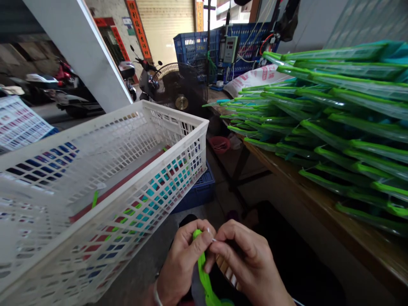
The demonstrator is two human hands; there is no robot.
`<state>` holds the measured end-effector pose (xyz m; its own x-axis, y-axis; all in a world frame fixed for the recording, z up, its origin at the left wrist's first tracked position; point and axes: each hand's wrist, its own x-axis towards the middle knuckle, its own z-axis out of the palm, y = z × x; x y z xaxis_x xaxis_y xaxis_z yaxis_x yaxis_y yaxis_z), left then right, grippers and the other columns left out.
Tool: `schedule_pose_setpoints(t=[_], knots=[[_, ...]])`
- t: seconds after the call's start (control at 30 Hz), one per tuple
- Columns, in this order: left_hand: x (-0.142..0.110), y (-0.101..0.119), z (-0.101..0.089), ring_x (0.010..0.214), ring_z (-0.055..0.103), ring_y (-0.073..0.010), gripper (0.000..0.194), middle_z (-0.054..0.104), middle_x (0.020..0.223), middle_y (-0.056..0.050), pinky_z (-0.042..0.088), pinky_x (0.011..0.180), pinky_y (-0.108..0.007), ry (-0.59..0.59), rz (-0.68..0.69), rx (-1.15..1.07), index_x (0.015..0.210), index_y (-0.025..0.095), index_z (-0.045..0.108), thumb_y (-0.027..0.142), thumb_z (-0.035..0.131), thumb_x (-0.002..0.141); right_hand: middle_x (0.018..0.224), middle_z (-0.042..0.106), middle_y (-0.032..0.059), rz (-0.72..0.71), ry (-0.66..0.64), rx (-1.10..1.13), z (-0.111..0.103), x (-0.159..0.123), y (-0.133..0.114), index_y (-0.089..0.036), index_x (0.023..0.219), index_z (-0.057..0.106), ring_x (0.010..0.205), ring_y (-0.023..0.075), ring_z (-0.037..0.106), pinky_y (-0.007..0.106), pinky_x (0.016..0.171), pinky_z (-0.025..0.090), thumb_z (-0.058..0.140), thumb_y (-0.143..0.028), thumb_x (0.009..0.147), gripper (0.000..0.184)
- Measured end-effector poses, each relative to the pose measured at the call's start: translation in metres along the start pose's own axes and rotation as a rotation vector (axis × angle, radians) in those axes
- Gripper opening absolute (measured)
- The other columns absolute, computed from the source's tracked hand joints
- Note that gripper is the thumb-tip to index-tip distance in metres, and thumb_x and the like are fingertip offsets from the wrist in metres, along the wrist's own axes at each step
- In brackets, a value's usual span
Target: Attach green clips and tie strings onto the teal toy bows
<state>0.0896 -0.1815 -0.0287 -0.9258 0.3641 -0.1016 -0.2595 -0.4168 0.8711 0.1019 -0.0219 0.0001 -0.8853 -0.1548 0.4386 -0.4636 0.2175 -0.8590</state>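
Low in the middle of the view, my left hand (183, 257) is closed on a lime-green-edged piece (204, 278), its thumb pressing near the upper end. The green edging runs down toward the bottom of the view; darker grey material shows beside it. My right hand (250, 259) pinches a thin white strand (213, 240) between thumb and forefinger, right at the green edge. Both hands' fingertips nearly meet there. What the strand is exactly is too small to tell. The lower part of the piece is cut off by the view's edge.
A white slatted crate (127, 204) stands to the left, with green, teal and red items inside. At right, a wooden table (306, 208) bears a tall stack of green-edged clear packs (338, 123). Behind are a black fan (181, 89), blue crates (194, 49) and a white sack (255, 78).
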Motion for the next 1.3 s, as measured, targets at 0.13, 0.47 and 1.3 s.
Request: schedule_pose_setpoints(t=[0.13,0.47,1.3], knots=[[0.002,0.001,-0.003,0.046,0.051,-0.0061,0.030,0.059,0.070,0.002,0.035,0.045,-0.019,-0.016,-0.067,-0.046,0.080,0.015,0.065,0.041,0.077,0.088,0.093,0.066,0.0020,-0.048,-0.051,-0.068,-0.008,0.001,-0.008,-0.020,0.098,0.063,0.081,0.0120,0.065,0.022,0.071,0.051,0.049,-0.009,0.102,0.018],[0.001,-0.004,0.000,0.046,0.048,-0.0071,0.030,0.057,0.057,0.004,0.037,0.047,-0.018,0.071,-0.128,0.009,0.080,0.017,0.068,0.044,0.081,0.084,0.089,0.058,0.0028,-0.180,0.029,-0.191,0.003,0.001,-0.002,-0.019,0.102,0.056,0.077,0.0137,0.053,0.025,0.067,0.046,0.046,-0.002,0.100,0.020],[-0.002,-0.012,-0.002,0.043,0.052,-0.0055,0.034,0.058,0.060,0.005,0.039,0.044,-0.016,0.063,-0.069,0.046,0.072,0.016,0.062,0.042,0.076,0.089,0.091,0.063,0.0040,-0.123,0.120,-0.217,0.011,-0.019,0.005,-0.018,0.105,0.061,0.083,0.0138,0.061,0.025,0.073,0.051,0.051,0.000,0.099,0.021]])
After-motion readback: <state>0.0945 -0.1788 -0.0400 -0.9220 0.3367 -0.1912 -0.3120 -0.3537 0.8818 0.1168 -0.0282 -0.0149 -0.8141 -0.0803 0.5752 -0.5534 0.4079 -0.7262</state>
